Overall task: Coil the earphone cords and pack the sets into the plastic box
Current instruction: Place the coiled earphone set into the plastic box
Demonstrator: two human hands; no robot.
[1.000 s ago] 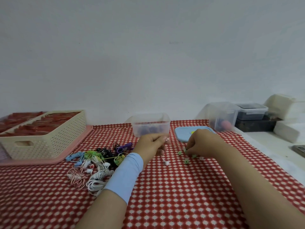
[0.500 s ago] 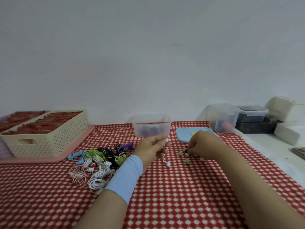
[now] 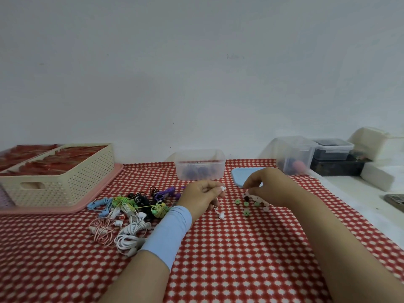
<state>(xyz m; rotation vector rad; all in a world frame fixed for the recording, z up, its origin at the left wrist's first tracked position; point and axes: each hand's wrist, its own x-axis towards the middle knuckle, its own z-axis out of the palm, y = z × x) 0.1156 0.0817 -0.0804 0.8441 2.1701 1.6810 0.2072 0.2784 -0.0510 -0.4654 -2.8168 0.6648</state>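
My left hand (image 3: 200, 196) grips a white earphone set; one earbud (image 3: 222, 188) sticks out by my fingertips and the other (image 3: 221, 215) hangs on its cord down to the cloth. My right hand (image 3: 270, 186) hovers with curled fingers over small green and pale ear tips (image 3: 246, 212), pinching at a dark one. The clear plastic box (image 3: 200, 164) stands just behind both hands with dark earphone sets inside. A pile of coiled earphone sets (image 3: 131, 211) in several colours lies left of my left wrist.
A light blue lid (image 3: 240, 174) lies right of the box. A cream perforated basket (image 3: 59, 178) on a pink tray (image 3: 65, 207) fills the back left. More clear containers (image 3: 294, 155), a dark box and white blocks stand at the back right.
My left hand has lifted slightly and turned, bringing one white earbud up to its fingertips. My right hand keeps picking among the ear tips in the same spot.
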